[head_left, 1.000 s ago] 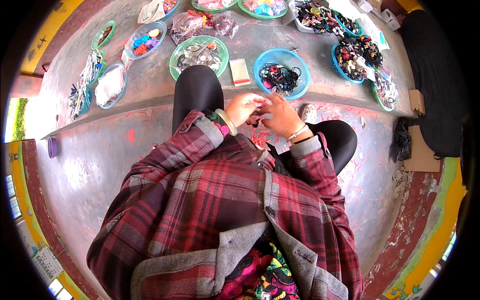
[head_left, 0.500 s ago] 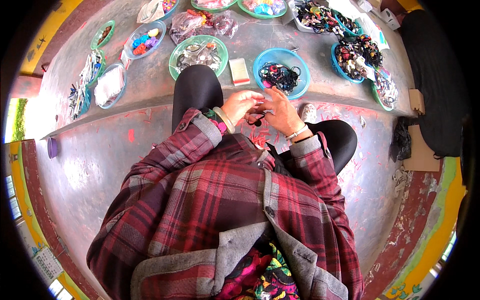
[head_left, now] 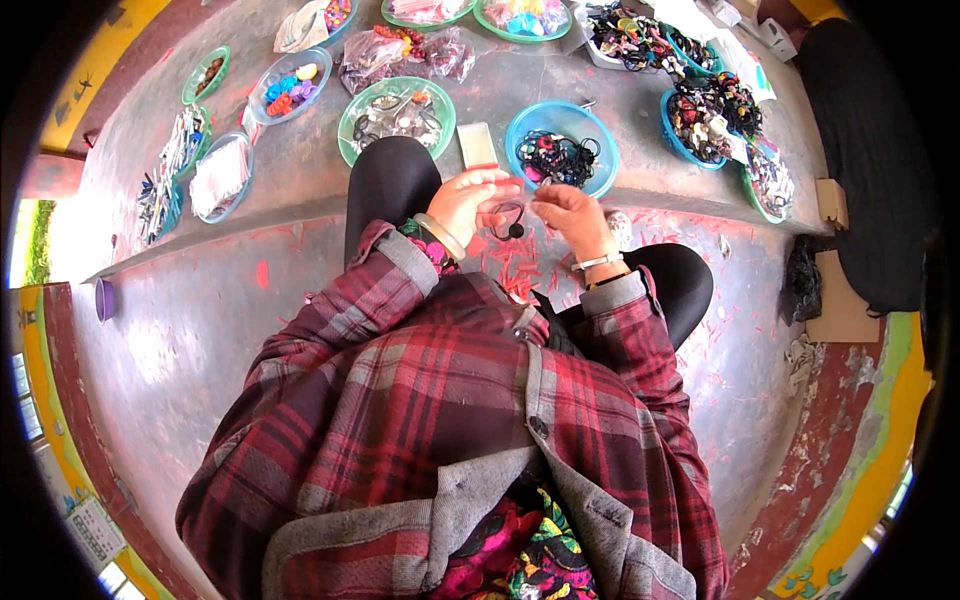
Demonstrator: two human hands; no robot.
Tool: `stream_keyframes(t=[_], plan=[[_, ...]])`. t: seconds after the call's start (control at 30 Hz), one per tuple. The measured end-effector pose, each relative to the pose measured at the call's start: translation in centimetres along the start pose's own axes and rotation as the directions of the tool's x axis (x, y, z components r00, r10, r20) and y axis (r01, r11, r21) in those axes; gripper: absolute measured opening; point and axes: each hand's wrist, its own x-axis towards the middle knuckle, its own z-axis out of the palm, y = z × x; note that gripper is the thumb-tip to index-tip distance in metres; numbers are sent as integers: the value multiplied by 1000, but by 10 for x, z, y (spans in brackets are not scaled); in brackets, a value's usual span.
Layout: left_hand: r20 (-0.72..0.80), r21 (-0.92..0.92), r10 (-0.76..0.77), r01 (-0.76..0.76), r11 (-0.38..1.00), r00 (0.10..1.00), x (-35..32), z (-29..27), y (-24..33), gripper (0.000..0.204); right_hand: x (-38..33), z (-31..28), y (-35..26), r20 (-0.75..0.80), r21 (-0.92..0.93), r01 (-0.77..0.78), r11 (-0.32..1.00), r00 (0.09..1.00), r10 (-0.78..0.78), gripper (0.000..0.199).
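Note:
My left hand (head_left: 466, 210) is closed, its fingertips pinching a thin black elastic hair tie (head_left: 515, 231) that hangs as a loop with a dark round piece at its lower end. To the right of it, my right hand (head_left: 580, 222) has its thumb and fingers drawn together. Whatever its fingertips hold, if anything, is too small to make out. Both hands are above my lap, just short of a blue bowl (head_left: 612, 150) with a tangle of black hair ties (head_left: 560, 156) in it.
On the raised concrete ledge (head_left: 300, 165) stand a green bowl (head_left: 344, 128) of small packets, a pale rectangular box (head_left: 477, 147) and several other bowls of coloured pieces. Another blue bowl (head_left: 668, 128) of hair ties is at the right. Red scraps (head_left: 515, 275) litter the floor between my knees.
My hands, close together before, have drawn apart, the right one moving slightly right and down. The hair tie loop now hangs plainly visible between them from my left hand.

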Motion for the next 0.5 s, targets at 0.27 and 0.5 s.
stream_keyframes(t=[0.27,0.5], plan=[[-15,-168,28,-30,985,999,-2,0,6,26,-8,13,-15,127,-52,-8,999,992,15,18],[-67,-119,30,-37,992,997,-1,1,4,23,-3,16,0,69,-175,43,984,997,-31,19]])
